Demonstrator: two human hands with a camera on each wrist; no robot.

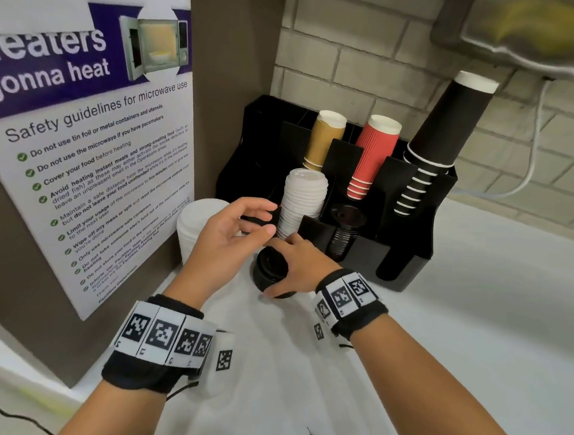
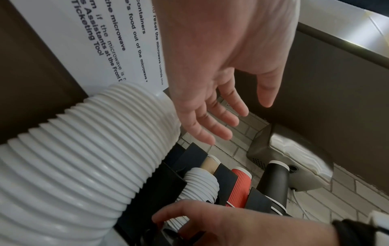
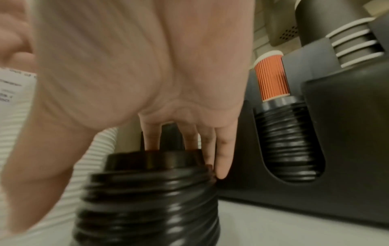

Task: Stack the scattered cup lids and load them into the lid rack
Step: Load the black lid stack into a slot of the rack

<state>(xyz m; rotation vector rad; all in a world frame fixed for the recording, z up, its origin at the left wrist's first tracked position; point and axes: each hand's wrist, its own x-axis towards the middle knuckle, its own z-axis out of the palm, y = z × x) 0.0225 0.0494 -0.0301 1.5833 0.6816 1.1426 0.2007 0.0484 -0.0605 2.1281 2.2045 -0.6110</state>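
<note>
Black lid stack (image 1: 269, 272) under right hand (image 1: 300, 270), poster (image 1: 88, 153) "Safety guidelines for microwave use"

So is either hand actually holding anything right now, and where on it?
The right hand grips the stack of black lids on the counter from above, around its top. The left hand holds nothing.

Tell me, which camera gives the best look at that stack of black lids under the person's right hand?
The right wrist view: the black lid stack fills the frame, ribs plain, with the right hand spread over its top. The head view shows it small and half covered by that hand. The left wrist view catches only a dark sliver at the bottom edge.
</note>
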